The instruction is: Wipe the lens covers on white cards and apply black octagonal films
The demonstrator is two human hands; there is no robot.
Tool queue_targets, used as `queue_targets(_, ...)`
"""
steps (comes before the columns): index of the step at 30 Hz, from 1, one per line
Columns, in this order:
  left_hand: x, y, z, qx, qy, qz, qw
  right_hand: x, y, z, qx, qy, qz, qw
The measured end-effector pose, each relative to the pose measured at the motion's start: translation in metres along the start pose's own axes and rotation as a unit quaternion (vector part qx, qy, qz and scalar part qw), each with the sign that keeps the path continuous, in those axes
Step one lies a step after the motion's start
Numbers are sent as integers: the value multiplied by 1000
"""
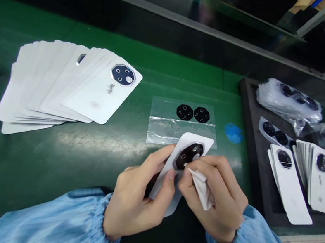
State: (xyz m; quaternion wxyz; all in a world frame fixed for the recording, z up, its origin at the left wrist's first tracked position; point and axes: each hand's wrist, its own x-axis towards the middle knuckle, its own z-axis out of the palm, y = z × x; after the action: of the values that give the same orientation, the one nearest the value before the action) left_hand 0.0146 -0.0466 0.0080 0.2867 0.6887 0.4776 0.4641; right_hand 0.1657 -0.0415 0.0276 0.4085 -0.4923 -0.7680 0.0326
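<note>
My left hand (136, 200) is wrapped round a white phone back cover (170, 162), tilted upright above the table's front. The cover bears a dark octagonal camera plate (187, 154) with round lens rings. In my right hand (221, 195) is a folded white cloth (203, 187), pinched between the fingers. Its fingertips touch the lower right edge of the camera plate and partly hide it. Just beyond my hands lies a clear plastic sheet (164, 128) with two black octagonal lens pieces (184, 112) on it.
At left, white back covers (90, 102) lie fanned in a stack on the green table (104, 165). A dark foam tray (256, 171) at right holds more covers (291, 184) and plastic-wrapped lens pieces (289, 95). A blue patch (233, 133) marks the tabletop beside the tray.
</note>
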Motion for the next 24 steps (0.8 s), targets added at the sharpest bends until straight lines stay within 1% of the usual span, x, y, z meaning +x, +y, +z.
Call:
queue_targets(9, -1, 0, 1, -13, -9, -6, 1000, 0, -1, -3, -15, -3, 1, 1000)
queue_targets(12, -1, 0, 1, -6, -6, -3, 1000, -1, 0, -2, -21, 0, 8, 1000)
queue_targets(16, 0, -1, 2, -1, 7, 1, 1000, -2, 1, -1, -6, -17, 14, 1000)
queue_targets(19, 0, -2, 3, -5, 3, 3, 1000, -2, 1, 0, -11, -17, 12, 1000)
queue_targets(22, 0, -3, 4, -16, -6, -10, 1000, -1, 0, 1, -27, -2, 13, 1000)
queue_targets(24, 1, -3, 3, -47, -3, -32, 998, 1, -1, -2, -8, 8, 18, 1000)
